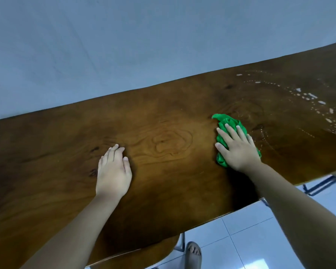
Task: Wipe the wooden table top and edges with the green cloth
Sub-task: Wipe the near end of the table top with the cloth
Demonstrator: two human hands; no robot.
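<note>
Your right hand (239,150) lies palm down on the crumpled green cloth (226,125), fingers spread and pressing it flat onto the wooden bench (173,117); the grip is an open, flat press, not a closed fist. The cloth sits right of the oval knot (171,141) in the wood grain, with green showing past your fingertips and beside your wrist. Your left hand (113,171) rests left of that knot, flat on the bare wood, fingers loosely together, holding nothing. Right of the cloth, curved trails of pale wet spots (306,96) cross the bench top. Below the bench's near edge you can see white floor tiles (241,235) and one bare foot (194,253).
</note>
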